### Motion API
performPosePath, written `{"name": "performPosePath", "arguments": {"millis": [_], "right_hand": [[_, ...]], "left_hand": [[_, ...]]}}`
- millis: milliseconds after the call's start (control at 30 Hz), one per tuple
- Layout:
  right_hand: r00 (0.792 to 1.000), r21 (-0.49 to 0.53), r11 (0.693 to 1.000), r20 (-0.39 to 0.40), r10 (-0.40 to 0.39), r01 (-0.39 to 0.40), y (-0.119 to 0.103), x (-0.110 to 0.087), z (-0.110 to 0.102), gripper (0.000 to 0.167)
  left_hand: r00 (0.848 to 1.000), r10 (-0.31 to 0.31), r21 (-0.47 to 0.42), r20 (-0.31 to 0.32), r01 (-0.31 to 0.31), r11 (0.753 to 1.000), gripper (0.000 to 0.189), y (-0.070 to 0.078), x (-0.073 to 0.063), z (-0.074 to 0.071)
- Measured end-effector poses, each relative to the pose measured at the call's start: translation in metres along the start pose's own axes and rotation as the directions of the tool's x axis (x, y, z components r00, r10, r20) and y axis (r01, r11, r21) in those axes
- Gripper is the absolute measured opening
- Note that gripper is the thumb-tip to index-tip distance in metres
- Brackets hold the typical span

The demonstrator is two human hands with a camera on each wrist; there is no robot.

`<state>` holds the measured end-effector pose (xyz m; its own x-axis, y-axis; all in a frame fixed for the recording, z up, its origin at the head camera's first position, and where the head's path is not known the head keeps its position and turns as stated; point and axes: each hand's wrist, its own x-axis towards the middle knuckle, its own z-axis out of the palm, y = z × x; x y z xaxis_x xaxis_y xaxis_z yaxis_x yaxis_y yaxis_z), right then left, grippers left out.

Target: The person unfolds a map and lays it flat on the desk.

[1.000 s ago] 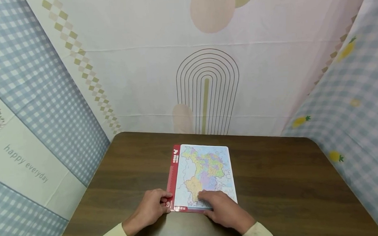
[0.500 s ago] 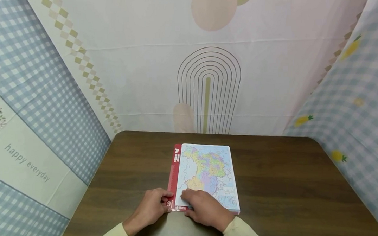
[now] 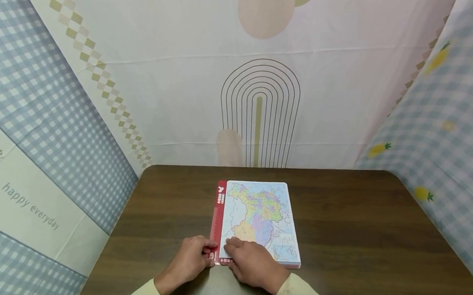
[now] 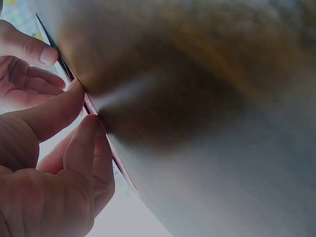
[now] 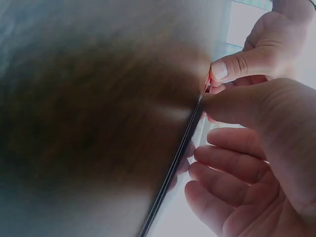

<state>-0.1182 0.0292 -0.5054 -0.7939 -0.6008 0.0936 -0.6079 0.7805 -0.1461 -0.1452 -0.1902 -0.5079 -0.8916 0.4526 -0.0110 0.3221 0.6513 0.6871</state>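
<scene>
A thin rectangular map board (image 3: 259, 208) with a red left margin (image 3: 217, 218) lies flat near the front of the table. Several fingers of my left hand (image 3: 190, 257) pinch its near-left corner; the left wrist view shows the thumb and fingertips meeting at its edge (image 4: 91, 106). My right hand (image 3: 253, 261) rests over the near edge, close beside the left. In the right wrist view its fingers (image 5: 222, 182) lie loosely extended over the board, with the thumb against the dark edge (image 5: 170, 173). Part of the map's lower side is hidden under this hand.
The board lies on a dark brown wooden table (image 3: 343, 222). A patterned cloth (image 3: 171, 102) hangs behind it, with checked cloths at the left (image 3: 55, 85) and right (image 3: 447, 156).
My right hand has slid left along the near edge, toward my left hand, uncovering the map's lower right corner. The left hand and the board look unmoved.
</scene>
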Motion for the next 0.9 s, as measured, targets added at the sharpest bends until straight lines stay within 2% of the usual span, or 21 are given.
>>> {"name": "performPosePath", "arguments": {"millis": [200, 567, 833, 900], "right_hand": [[1.0, 0.002, 1.0, -0.029, 0.0, 0.0, -0.001, -0.003, -0.006, 0.036], [0.987, -0.062, 0.998, -0.156, -0.027, 0.017, 0.004, -0.015, -0.029, 0.039], [0.991, -0.035, 0.999, -0.13, 0.008, -0.013, 0.02, -0.028, -0.037, 0.041], [0.989, -0.051, 0.999, -0.149, -0.002, -0.006, 0.025, -0.033, -0.038, 0.04]], "left_hand": [[1.0, 0.005, -0.009, 0.014, -0.005, 1.0, 0.035, 0.0, 0.002, -0.001], [0.999, 0.032, -0.009, 0.008, -0.032, 0.999, 0.033, -0.004, 0.0, -0.001], [0.999, 0.034, -0.021, 0.014, -0.033, 0.999, 0.032, -0.007, 0.001, -0.002], [0.999, 0.034, -0.029, 0.017, -0.034, 0.999, 0.032, -0.008, 0.002, -0.002]]}}
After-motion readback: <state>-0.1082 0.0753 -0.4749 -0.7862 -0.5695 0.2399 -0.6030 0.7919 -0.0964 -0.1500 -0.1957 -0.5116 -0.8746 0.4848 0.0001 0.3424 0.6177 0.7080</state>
